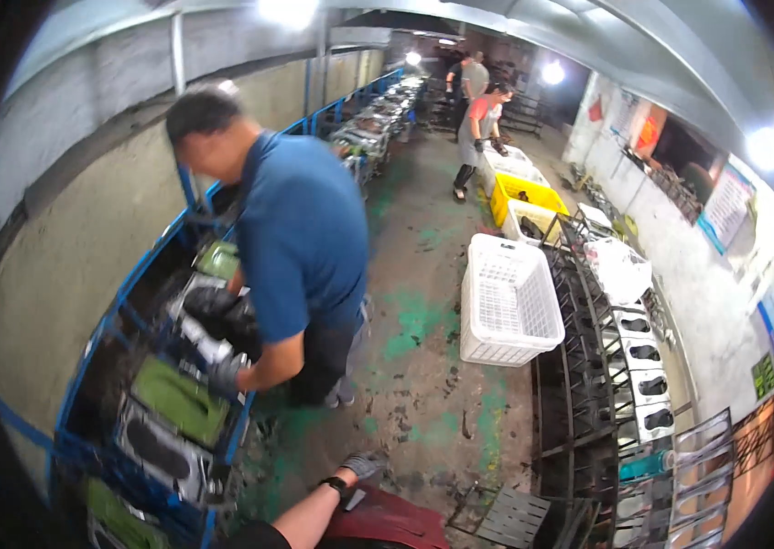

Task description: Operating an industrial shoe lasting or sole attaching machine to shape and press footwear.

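My left hand (366, 465), in a grey glove with a dark watch at the wrist, is held out over the floor in front of my dark red apron (391, 520). Its fingers look loosely stretched, and I see nothing in them. My right hand is out of view. To my left, a co-worker in a blue shirt (304, 220) bends over a line of metal moulds. One of that person's gloved hands (227, 375) is at the edge of a green mould plate (178, 400). Closer to me, a silver mould (160, 457) has a dark sole-shaped hollow.
A blue rail frame (130, 284) borders the mould line. A white plastic crate (508, 311) stands on the stained floor, with a yellow crate (526, 194) beyond. Black metal racks (579, 366) and a row of sole-shaped moulds (650, 387) run along the right. Other people work farther back.
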`<action>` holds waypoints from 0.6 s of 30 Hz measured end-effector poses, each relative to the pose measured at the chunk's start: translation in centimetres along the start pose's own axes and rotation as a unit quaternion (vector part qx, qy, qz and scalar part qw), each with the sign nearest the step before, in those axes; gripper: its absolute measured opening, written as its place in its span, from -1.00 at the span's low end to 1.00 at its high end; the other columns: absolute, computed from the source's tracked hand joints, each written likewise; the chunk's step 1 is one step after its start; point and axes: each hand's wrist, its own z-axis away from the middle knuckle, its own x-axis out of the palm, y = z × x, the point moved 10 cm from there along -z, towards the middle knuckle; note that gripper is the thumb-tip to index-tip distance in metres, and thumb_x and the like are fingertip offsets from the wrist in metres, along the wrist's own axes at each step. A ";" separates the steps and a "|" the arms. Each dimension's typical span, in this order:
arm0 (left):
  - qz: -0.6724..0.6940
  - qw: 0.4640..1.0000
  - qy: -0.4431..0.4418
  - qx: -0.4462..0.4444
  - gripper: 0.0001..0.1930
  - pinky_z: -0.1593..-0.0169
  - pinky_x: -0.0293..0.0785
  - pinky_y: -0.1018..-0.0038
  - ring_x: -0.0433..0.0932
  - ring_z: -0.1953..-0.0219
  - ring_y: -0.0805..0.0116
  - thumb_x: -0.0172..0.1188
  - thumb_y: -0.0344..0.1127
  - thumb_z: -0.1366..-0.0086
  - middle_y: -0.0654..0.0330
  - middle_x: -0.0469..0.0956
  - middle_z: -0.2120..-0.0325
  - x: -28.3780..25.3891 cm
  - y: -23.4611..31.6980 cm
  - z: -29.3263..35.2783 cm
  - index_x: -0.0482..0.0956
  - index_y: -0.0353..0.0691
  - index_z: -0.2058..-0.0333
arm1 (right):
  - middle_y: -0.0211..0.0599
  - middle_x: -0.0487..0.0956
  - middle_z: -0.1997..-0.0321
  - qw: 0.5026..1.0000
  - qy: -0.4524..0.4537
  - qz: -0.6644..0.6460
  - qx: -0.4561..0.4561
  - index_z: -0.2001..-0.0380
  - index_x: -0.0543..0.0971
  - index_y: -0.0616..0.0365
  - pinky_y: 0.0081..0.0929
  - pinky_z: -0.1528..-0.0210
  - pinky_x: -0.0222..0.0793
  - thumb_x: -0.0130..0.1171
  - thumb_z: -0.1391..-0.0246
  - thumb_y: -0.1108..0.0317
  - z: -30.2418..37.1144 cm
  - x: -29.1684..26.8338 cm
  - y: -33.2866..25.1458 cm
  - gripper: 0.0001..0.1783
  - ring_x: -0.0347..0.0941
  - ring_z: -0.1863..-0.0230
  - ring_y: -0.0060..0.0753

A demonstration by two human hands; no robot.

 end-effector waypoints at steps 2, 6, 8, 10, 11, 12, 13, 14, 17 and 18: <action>0.006 1.000 -0.002 0.030 -0.41 -0.23 0.45 0.18 0.56 -0.17 -0.04 0.13 0.17 -0.34 -0.05 0.65 -0.05 -4.2 6.9 -5.7 0.63 -0.19 -0.12 | -0.04 0.72 0.26 0.998 0.027 0.046 -0.037 0.15 0.69 0.12 -0.03 0.30 0.54 0.12 -0.24 0.03 -3.7 -1.2 -4.9 -0.60 0.65 0.32 0.03; 0.001 1.000 -0.018 0.026 -0.40 -0.22 0.46 0.18 0.57 -0.16 -0.02 0.15 0.19 -0.33 -0.04 0.63 -0.09 -7.8 12.9 -18.1 0.64 -0.19 -0.10 | -0.02 0.72 0.23 0.978 0.059 0.172 -0.106 0.13 0.68 0.11 -0.01 0.29 0.54 0.10 -0.25 0.01 -11.8 -7.8 -11.9 -0.59 0.65 0.31 0.05; -0.048 0.998 -0.031 0.026 -0.39 -0.22 0.46 0.18 0.57 -0.17 -0.02 0.15 0.20 -0.33 -0.04 0.61 -0.12 -8.9 14.5 -24.1 0.64 -0.19 -0.10 | -0.01 0.72 0.22 0.957 0.067 0.241 -0.147 0.12 0.68 0.11 0.01 0.28 0.54 0.09 -0.25 0.01 -17.5 -12.1 -16.6 -0.58 0.65 0.30 0.07; 0.055 0.994 -0.090 -0.003 -0.37 -0.26 0.43 0.18 0.52 -0.22 -0.04 0.12 0.22 -0.33 -0.06 0.56 -0.18 -9.1 15.7 -28.0 0.61 -0.18 -0.14 | -0.01 0.72 0.20 0.931 0.081 0.305 -0.185 0.10 0.68 0.10 0.02 0.27 0.54 0.08 -0.25 0.00 -23.0 -16.4 -19.8 -0.57 0.65 0.29 0.08; 0.017 0.999 -0.034 0.007 -0.33 -0.28 0.41 0.18 0.49 -0.24 -0.07 0.10 0.25 -0.34 -0.08 0.54 -0.19 -10.6 15.7 -29.9 0.58 -0.16 -0.18 | 0.00 0.72 0.20 0.915 0.087 0.333 -0.209 0.10 0.68 0.10 0.02 0.27 0.54 0.08 -0.25 0.00 -26.1 -17.7 -22.4 -0.57 0.65 0.29 0.09; 0.018 1.000 -0.023 -0.009 -0.33 -0.28 0.41 0.18 0.49 -0.24 -0.07 0.10 0.25 -0.34 -0.08 0.54 -0.19 -10.3 12.8 -30.8 0.58 -0.16 -0.18 | 0.00 0.72 0.19 0.899 0.080 0.361 -0.235 0.09 0.68 0.10 0.03 0.27 0.54 0.07 -0.25 0.00 -28.1 -18.4 -24.6 -0.57 0.65 0.29 0.10; -0.072 0.997 -0.006 0.020 -0.39 -0.27 0.41 0.20 0.52 -0.21 -0.06 0.06 0.17 -0.39 -0.04 0.56 -0.18 -11.0 10.7 -31.9 0.57 -0.17 -0.18 | 0.01 0.72 0.18 0.880 0.074 0.389 -0.264 0.08 0.67 0.09 0.03 0.26 0.54 0.07 -0.26 -0.01 -30.3 -19.1 -27.0 -0.56 0.65 0.28 0.10; -0.172 0.983 0.003 0.060 -0.45 -0.26 0.42 0.23 0.54 -0.17 -0.05 0.02 0.10 -0.43 0.01 0.57 -0.17 -12.8 10.4 -35.3 0.57 -0.18 -0.18 | 0.01 0.72 0.17 0.861 0.085 0.409 -0.289 0.08 0.67 0.09 0.04 0.26 0.53 0.07 -0.26 -0.01 -31.3 -19.5 -34.0 -0.56 0.65 0.28 0.11; -0.118 0.993 0.026 -0.007 -0.62 -0.21 0.47 0.28 0.58 -0.13 0.04 -0.02 -0.13 -0.47 0.07 0.62 -0.11 -23.7 16.9 -38.0 0.62 -0.12 -0.10 | 0.02 0.72 0.15 0.787 0.113 0.497 -0.346 0.06 0.67 0.08 0.06 0.25 0.53 0.05 -0.26 -0.02 -39.5 -25.0 -41.3 -0.55 0.65 0.27 0.13; -0.077 0.994 0.075 0.021 -0.65 -0.18 0.49 0.29 0.59 -0.11 0.08 -0.03 -0.19 -0.48 0.08 0.63 -0.09 -25.0 15.8 -41.2 0.65 -0.10 -0.07 | 0.03 0.72 0.14 0.738 0.116 0.561 -0.358 0.05 0.67 0.08 0.06 0.25 0.53 0.05 -0.26 -0.02 -48.4 -32.8 -31.1 -0.54 0.65 0.26 0.14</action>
